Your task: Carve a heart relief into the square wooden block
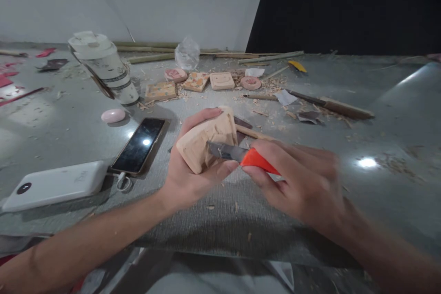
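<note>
My left hand [188, 170] is closed around a pale carved wooden block [203, 142], held above the grey table [386, 115]. My right hand [303, 179] grips a knife by its orange handle [257, 160]. The steel blade [223, 150] lies against the front face of the block, and my left thumb rests beside the blade. Wood shavings lie scattered on the table under and beyond both hands.
A phone [139, 144] is cabled to a white power bank [55, 184] at the left. A tilted white cup [103, 66], a pink pebble-like object [113, 115], small carved tiles [196, 81], bamboo sticks [268, 57] and another knife [330, 104] lie farther back.
</note>
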`<state>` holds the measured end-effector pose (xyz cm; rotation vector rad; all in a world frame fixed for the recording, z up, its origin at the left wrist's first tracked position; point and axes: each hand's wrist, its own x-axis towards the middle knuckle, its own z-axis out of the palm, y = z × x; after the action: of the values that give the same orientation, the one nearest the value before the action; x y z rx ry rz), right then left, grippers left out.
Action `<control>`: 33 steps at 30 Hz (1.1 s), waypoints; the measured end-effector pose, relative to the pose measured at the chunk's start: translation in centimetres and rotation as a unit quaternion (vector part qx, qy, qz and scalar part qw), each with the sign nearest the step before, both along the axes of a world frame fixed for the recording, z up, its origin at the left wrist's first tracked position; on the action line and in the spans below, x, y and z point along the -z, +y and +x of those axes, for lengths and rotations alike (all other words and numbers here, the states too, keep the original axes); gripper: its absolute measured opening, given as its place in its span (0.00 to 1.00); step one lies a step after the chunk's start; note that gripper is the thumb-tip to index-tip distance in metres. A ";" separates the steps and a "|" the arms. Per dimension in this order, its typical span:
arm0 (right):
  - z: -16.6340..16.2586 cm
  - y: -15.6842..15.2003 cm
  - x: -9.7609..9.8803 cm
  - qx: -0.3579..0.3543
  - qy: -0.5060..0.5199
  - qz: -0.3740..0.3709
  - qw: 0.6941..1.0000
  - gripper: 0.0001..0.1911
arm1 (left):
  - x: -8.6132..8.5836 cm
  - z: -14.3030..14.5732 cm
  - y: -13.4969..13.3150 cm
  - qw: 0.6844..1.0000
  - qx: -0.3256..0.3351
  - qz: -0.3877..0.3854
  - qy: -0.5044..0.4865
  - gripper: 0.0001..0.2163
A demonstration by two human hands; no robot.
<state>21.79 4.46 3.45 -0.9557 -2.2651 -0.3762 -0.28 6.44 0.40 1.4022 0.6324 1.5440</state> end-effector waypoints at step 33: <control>-0.3 0.8 1.2 0.061 0.027 -0.048 0.997 0.09 | -0.9 -0.4 0.8 0.925 0.252 -0.187 -0.213 0.21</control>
<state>21.47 5.26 2.27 -1.1437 -2.1982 -0.2913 -0.66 7.22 1.25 0.8146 0.2469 1.1759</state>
